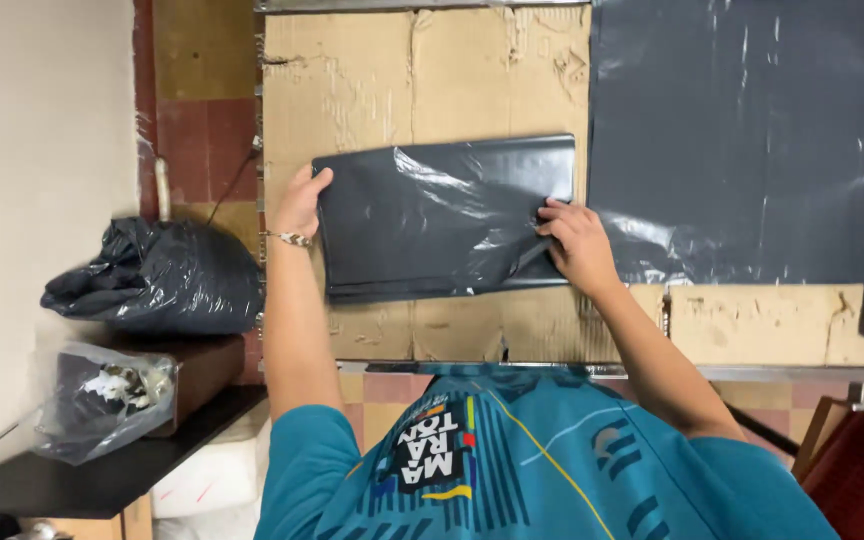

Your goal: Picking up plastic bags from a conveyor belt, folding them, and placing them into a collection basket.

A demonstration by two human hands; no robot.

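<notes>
Near the middle of the frame, a folded dark grey plastic bag (442, 215) is lying on a counter (452, 90) covered with worn brown cardboard. The person's left hand (299, 203) is sitting at the bag's left edge, its grip closing over that edge with the thumb lying on top of the plastic; a metal watch band (292, 239) is showing at the wrist. The right hand (577, 243) is pressing down on the bag's lower right corner, fingers curled and pinching a fold of the plastic against the cardboard. Just right of the folded bag, filling the upper right of the frame, a larger flat sheet of the same dark grey plastic (737, 140) is lying spread out, its lower left corner touching the right hand's area. At the left edge of the frame, a stuffed black bag (157, 275) is resting on a dark shelf (72, 480), with a clear bag (102, 400) of small items below it.
</notes>
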